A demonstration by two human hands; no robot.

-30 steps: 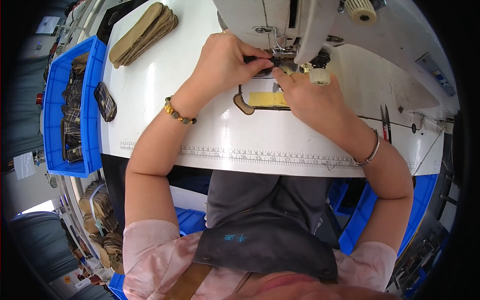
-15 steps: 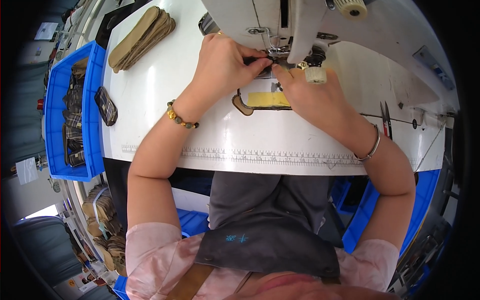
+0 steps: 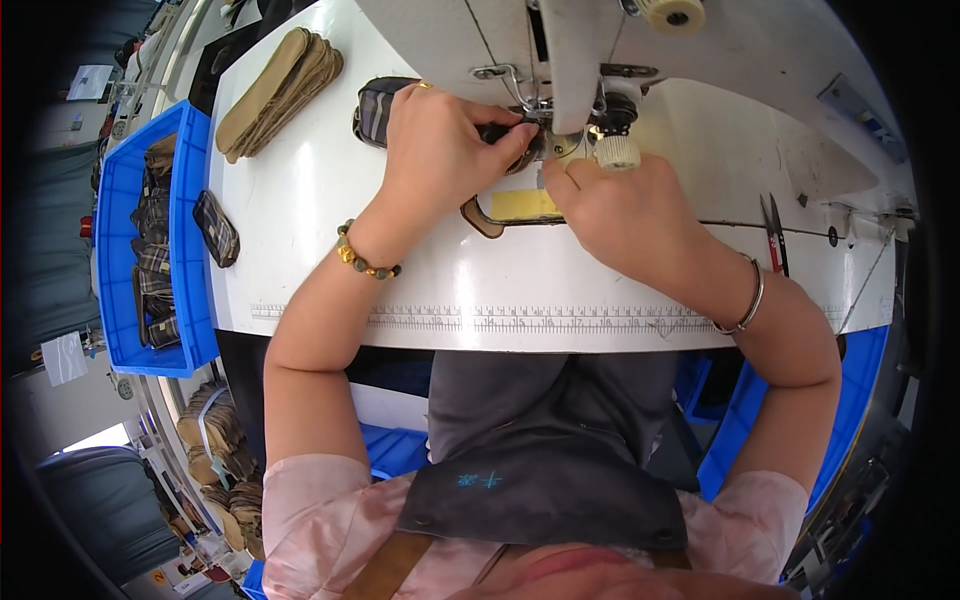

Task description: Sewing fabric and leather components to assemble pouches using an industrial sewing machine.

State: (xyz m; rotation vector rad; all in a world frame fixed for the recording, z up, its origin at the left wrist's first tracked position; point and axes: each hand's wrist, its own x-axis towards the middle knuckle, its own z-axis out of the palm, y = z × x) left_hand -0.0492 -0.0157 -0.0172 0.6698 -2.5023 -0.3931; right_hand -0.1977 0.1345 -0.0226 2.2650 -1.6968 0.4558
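Note:
My left hand (image 3: 440,140) is closed on a plaid fabric shoe upper (image 3: 372,112), thumb and fingers pinching its dark edge beside the presser foot (image 3: 537,105) of a white sewing machine (image 3: 690,75). Part of the upper is hidden under that hand. Just right of the needle area, below a ribbed cream knob (image 3: 617,152), is my right hand (image 3: 620,200). Its fingers are curled and the thumb is pressed in; anything between them is hidden. A yellow strip (image 3: 523,205) lies on the table by the right fingertips, with a tan-ended dark-edged piece (image 3: 482,219) around it.
A stack of tan soles (image 3: 280,95) lies at the far left. Beside a blue crate (image 3: 205,300) of plaid pieces rests another plaid upper (image 3: 216,229). Scissors (image 3: 774,235) lie at the right. A printed ruler (image 3: 480,318) runs along the white table's near edge.
My right hand has drawn slightly down and away from the needle area, and its fingers have curled. More of the plaid upper shows left of my left hand. The view has shifted a little.

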